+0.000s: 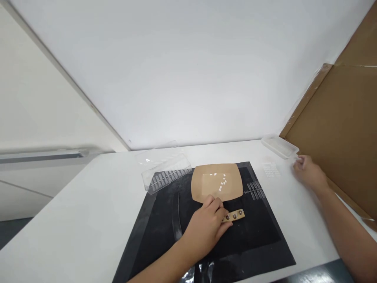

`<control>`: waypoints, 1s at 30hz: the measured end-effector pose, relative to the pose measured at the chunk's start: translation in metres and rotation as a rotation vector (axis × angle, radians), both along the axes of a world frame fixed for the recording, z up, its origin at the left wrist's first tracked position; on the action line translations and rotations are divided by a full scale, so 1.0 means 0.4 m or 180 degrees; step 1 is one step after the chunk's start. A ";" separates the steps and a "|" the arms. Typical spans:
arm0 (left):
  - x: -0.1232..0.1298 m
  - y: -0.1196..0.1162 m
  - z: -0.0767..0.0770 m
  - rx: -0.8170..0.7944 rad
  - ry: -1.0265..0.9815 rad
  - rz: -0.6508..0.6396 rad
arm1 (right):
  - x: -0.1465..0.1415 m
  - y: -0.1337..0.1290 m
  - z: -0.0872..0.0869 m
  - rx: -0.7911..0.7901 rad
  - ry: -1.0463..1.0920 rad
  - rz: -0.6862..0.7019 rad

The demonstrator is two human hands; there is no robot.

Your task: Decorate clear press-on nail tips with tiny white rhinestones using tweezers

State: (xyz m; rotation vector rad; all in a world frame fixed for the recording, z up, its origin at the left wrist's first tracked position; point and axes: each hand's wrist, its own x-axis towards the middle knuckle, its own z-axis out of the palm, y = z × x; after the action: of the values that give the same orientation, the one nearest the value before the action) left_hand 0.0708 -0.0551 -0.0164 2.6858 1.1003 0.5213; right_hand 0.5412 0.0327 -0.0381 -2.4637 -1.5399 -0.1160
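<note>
My left hand (208, 219) is closed on one end of a light wooden strip (238, 215), which has round metal studs along it. The strip lies over the black mat (259, 236), just in front of a brown paper tray (198, 184). Several small white nail-shaped pieces (224, 182) lie in that tray. At the far right my right hand (312, 175) is slightly blurred, its fingers drawn together beside the near corner of a translucent plastic box (278, 146). Whatever its fingertips hold is too small and blurred to name.
A clear plastic case (167, 173) with rows of clear nail tips rests on the mat's back left corner. More clear nail tips on a stem (255, 190) lie right of the paper tray. A faint clear sheet (271, 170) lies nearby. A cardboard wall (338, 129) bounds the right side.
</note>
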 end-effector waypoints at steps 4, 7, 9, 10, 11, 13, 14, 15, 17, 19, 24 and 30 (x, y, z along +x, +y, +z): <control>-0.013 0.002 -0.010 0.0128 -0.0054 -0.0027 | -0.096 -0.060 0.069 0.1522 0.0474 0.0287; -0.017 0.001 -0.011 0.0232 -0.0082 -0.0083 | -0.210 -0.093 0.126 0.1910 0.0730 0.1364; -0.019 -0.001 -0.010 0.0261 -0.0101 -0.0082 | -0.286 -0.098 0.162 0.1162 0.0719 0.2426; -0.019 -0.001 -0.009 0.0275 -0.0104 -0.0073 | -0.319 -0.094 0.177 0.0564 0.0684 0.2933; -0.019 -0.001 -0.008 0.0289 -0.0095 -0.0062 | -0.348 -0.089 0.189 0.0109 0.0657 0.3254; -0.020 -0.001 -0.005 0.0340 -0.0057 -0.0098 | -0.388 -0.074 0.201 -0.0451 0.0646 0.3558; -0.021 0.000 -0.002 0.0378 -0.0040 -0.0138 | -0.398 -0.067 0.200 -0.0566 0.0654 0.3571; -0.022 0.000 0.001 0.0431 -0.0042 -0.0188 | -0.403 -0.062 0.196 -0.0623 0.0653 0.3548; -0.023 0.002 0.008 0.0553 -0.0156 -0.0278 | -0.398 -0.053 0.178 -0.0750 0.0710 0.3527; -0.024 0.004 0.019 0.0707 -0.0426 -0.0342 | -0.384 -0.047 0.154 -0.0805 0.0851 0.3501; -0.046 0.038 0.055 0.1405 -0.0995 -0.0215 | -0.353 -0.030 0.095 -0.0660 0.1041 0.3595; -0.183 0.153 0.081 0.2022 -0.0568 0.1440 | -0.343 -0.035 0.081 -0.0541 0.1078 0.3632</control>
State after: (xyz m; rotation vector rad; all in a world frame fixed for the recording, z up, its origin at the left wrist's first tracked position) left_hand -0.0026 0.0062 0.0161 2.7729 1.7301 1.3614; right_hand 0.4041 0.0187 -0.0056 -1.2386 -2.5222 0.5974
